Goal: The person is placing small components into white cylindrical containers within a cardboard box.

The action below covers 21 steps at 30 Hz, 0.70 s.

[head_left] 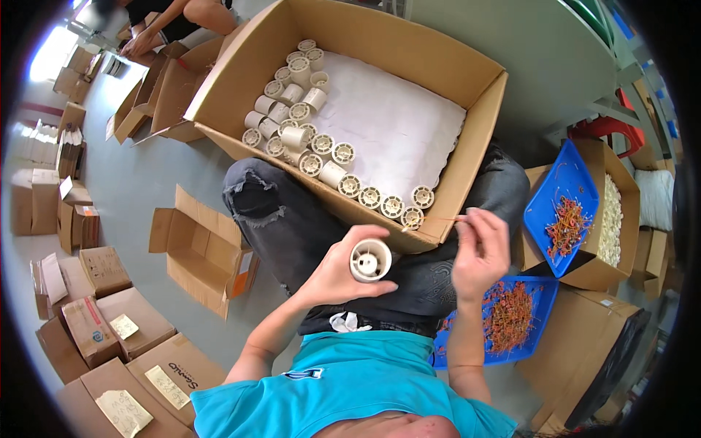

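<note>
My left hand (332,274) is wrapped round a white plastic cylinder (371,260), its hollow end with a small hub facing up. To the right, my right hand (480,252) pinches one end of a thin orange wire (442,218), which stretches left past the corner of a large cardboard box. The wire's far end has a small pale tip, apart from the held cylinder. Across my legs rests that cardboard box (478,139), lined with a white sheet (394,109). Several similar white cylinders (310,165) lie or stand along its left and near sides.
At right, a blue tray (539,219) of orange wires leans on a carton of small white pieces (612,219). A second blue tray (544,299) of wires sits below. Cartons (146,321) are stacked at left, beside an open box (193,248). Another person's hands (142,41) show top left.
</note>
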Each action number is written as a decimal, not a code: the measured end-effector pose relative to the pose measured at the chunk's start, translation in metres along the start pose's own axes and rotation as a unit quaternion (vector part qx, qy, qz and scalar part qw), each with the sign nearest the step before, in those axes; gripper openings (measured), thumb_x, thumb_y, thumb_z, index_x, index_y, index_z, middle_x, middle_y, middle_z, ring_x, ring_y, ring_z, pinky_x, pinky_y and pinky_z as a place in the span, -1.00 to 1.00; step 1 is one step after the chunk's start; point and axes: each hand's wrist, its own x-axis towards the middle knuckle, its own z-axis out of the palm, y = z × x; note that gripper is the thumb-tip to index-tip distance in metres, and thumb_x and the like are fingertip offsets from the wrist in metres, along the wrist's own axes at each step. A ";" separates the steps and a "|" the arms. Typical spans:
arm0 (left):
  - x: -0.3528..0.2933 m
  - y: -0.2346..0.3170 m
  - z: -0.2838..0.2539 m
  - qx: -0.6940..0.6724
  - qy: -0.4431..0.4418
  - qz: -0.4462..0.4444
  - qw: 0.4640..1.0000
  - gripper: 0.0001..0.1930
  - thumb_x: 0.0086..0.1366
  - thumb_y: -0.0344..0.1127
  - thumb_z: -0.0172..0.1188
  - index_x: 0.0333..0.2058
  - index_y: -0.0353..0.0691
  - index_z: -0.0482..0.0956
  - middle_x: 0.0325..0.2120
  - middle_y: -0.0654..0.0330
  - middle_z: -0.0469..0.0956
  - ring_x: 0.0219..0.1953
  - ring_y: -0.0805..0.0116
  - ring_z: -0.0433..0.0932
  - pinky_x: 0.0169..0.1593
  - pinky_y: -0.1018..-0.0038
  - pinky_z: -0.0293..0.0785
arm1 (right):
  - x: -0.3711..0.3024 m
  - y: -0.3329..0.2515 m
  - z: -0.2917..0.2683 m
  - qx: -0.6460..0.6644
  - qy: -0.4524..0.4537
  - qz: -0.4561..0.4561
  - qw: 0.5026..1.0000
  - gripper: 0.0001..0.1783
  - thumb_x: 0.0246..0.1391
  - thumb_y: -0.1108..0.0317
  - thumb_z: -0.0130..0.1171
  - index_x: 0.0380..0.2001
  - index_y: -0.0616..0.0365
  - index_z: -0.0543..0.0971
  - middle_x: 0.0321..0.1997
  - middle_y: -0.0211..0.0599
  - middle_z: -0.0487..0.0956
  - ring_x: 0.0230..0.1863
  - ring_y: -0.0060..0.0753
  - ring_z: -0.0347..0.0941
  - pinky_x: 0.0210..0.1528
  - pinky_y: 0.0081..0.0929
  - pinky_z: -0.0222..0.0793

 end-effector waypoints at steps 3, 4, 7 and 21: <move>0.007 -0.005 0.006 0.082 0.063 0.086 0.991 -0.26 -0.01 -0.46 0.50 0.14 -0.27 0.29 -0.08 0.08 0.47 -0.04 0.26 0.51 0.03 0.36 0.46 | 0.008 -0.016 -0.008 0.047 0.063 -0.033 0.996 -0.71 -0.05 0.87 0.19 -0.21 0.50 0.58 -0.11 0.01 0.54 -0.23 -0.25 0.58 -0.14 -0.46 0.59; 0.010 -0.006 0.005 0.153 0.081 0.146 0.974 -0.24 -0.01 -0.51 0.48 0.15 -0.27 0.25 -0.04 0.05 0.43 0.00 0.20 0.48 0.06 0.35 0.43 | 0.008 -0.024 -0.008 0.065 0.068 -0.069 0.993 -0.66 -0.07 0.84 0.23 -0.17 0.42 0.59 -0.12 -0.01 0.55 -0.22 -0.24 0.58 -0.17 -0.46 0.59; 0.012 -0.008 0.006 0.217 0.102 0.172 0.955 -0.26 -0.05 -0.55 0.44 0.13 -0.28 0.28 -0.03 -0.02 0.41 0.00 0.02 0.46 0.05 0.27 0.44 | -0.004 -0.036 -0.009 -0.011 0.000 -0.173 0.985 -0.58 -0.10 0.77 0.31 -0.12 0.26 0.59 -0.12 -0.03 0.56 -0.18 -0.20 0.58 -0.16 -0.47 0.61; 0.017 0.004 0.005 0.120 0.048 0.120 0.984 -0.26 -0.07 -0.54 0.41 0.14 -0.31 0.33 -0.06 -0.01 0.41 0.00 0.06 0.48 0.05 0.30 0.44 | -0.013 -0.027 0.006 0.049 -0.075 -0.224 0.970 -0.58 -0.19 0.83 0.25 -0.18 0.30 0.63 -0.10 0.03 0.56 -0.23 -0.06 0.62 -0.21 -0.38 0.65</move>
